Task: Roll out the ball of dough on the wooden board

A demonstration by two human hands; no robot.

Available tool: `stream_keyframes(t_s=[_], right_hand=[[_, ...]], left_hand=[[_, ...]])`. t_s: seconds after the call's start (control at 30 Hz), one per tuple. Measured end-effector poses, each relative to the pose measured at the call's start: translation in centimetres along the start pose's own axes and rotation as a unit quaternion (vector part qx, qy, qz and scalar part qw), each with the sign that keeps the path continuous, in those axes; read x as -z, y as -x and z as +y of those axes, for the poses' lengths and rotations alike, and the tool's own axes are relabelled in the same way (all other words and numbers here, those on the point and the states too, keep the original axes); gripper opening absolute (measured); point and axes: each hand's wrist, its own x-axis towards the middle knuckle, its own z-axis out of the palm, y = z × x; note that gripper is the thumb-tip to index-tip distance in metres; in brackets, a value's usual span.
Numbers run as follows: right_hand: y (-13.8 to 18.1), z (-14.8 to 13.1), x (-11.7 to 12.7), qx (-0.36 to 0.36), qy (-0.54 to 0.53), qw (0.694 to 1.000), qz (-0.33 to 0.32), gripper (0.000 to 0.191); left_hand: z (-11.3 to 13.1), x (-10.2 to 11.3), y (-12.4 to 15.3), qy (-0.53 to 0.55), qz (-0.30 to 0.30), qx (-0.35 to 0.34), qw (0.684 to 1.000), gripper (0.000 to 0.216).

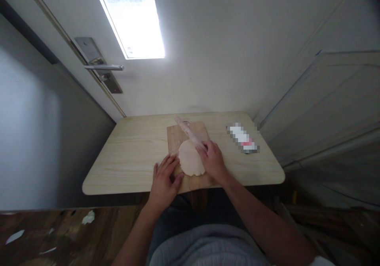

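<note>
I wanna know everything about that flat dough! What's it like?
The dough is a pale cream, roughly round sheet, thin and smooth-looking, with a slightly wavy lower edge. It lies flat on a wooden board, all in one piece. A rolling pin slants over its upper right edge, its near end held by the right hand. The left hand is at its left edge; whether the fingertips touch it is too hard to tell.
</note>
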Motion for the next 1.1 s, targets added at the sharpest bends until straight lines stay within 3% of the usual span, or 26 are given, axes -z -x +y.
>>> stream_keyframes(t_s=[0.47,0.6,0.7,0.77,0.9,1.0,1.1], right_hand=[[-1.1,1.4,1.4,0.059,0.036,0.997,-0.033,0.026],[-1.1,2.4,2.8,0.122,0.058,0.988,-0.07,0.031],[-1.6,3.2,3.6,0.156,0.082,0.979,-0.1,0.032],[-2.2,3.6,3.9,0.164,0.094,0.976,-0.108,0.031],[-4.0,3.9,4.2,0.158,0.122,0.972,-0.121,0.028],[-5.1,3.3,4.0,0.13,0.151,0.971,-0.134,0.03],[-6.2,2.1,3.4,0.059,0.217,0.966,-0.129,0.044]], left_hand=[[-0.1,0.1,-0.3,0.011,0.051,-0.008,0.999,0.028],[0.6,1.8,-2.2,0.02,0.145,-0.035,0.989,0.024],[1.2,2.9,-5.3,-0.019,0.203,-0.053,0.978,0.027],[1.3,3.0,-7.8,-0.06,0.182,-0.065,0.979,0.028],[0.7,2.0,-12.0,-0.162,0.082,-0.056,0.982,0.034],[0.0,1.1,-13.4,-0.208,0.021,-0.034,0.977,0.038],[-0.5,0.7,-13.9,-0.229,-0.006,-0.018,0.973,0.042]])
